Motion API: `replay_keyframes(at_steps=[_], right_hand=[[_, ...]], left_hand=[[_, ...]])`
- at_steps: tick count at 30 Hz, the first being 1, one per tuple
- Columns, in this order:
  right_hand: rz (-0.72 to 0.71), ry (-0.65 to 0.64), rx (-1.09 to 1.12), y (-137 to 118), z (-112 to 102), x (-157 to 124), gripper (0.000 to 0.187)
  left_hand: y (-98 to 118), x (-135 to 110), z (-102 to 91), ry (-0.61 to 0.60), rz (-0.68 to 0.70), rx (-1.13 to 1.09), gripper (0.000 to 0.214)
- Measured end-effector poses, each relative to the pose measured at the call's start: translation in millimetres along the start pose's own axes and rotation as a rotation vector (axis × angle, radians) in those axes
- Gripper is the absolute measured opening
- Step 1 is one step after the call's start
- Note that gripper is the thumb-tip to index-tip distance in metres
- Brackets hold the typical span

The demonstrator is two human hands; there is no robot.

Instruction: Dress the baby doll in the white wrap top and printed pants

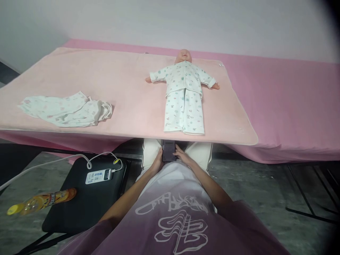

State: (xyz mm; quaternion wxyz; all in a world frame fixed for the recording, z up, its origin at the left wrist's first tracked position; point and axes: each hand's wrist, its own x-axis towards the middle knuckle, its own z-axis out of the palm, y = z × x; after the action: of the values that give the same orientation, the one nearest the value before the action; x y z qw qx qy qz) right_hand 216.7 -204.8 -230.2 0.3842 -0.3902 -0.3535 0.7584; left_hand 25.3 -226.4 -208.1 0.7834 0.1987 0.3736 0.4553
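Note:
A dark smartphone [168, 151] is held low in my lap, just below the table's front edge. My left hand [158, 161] grips its left side. My right hand [183, 156] is closed around its right side, with fingertips on the front; the fingers behind the phone are hidden. Beyond it on the table lies a baby doll [184, 56] on its back, arms spread. The doll wears a white printed jacket [184, 79] and matching trousers [184, 111]. Both hands are apart from the doll.
A pale pink mat [127, 74] covers part of the pink-draped table [287, 102]. Folded white printed clothes [66, 109] lie at its left. A black stool [90, 209] to my left bears a power bank [97, 176] with a white cable [71, 156] and a yellow-capped bottle [42, 202].

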Motion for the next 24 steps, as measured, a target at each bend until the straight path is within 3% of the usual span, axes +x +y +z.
replay_keyframes(at_steps=[5, 9, 13, 18, 24], right_hand=[[-0.052, -0.024, -0.042, -3.0, 2.6, 0.9, 0.08], [-0.033, -0.008, -0.082, -2.3, 2.2, 0.0, 0.083], [-0.008, 0.001, -0.079, 0.7, 0.4, -1.4, 0.08], [-0.038, -0.011, -0.109, -3.3, 3.4, -4.0, 0.081], [-0.058, -0.055, -0.194, -11.1, 3.1, -9.1, 0.09]], left_hand=[[4.9, -1.8, 0.2, -0.035, -0.029, 0.011, 0.072], [9.0, -8.9, -1.0, -0.086, -0.047, 0.073, 0.088], [9.7, -12.7, -3.0, -0.046, -0.049, 0.223, 0.096], [7.9, -8.7, 0.1, -0.012, 0.02, 0.253, 0.095], [10.8, -6.6, 7.4, -0.023, -0.033, 0.081, 0.085]])
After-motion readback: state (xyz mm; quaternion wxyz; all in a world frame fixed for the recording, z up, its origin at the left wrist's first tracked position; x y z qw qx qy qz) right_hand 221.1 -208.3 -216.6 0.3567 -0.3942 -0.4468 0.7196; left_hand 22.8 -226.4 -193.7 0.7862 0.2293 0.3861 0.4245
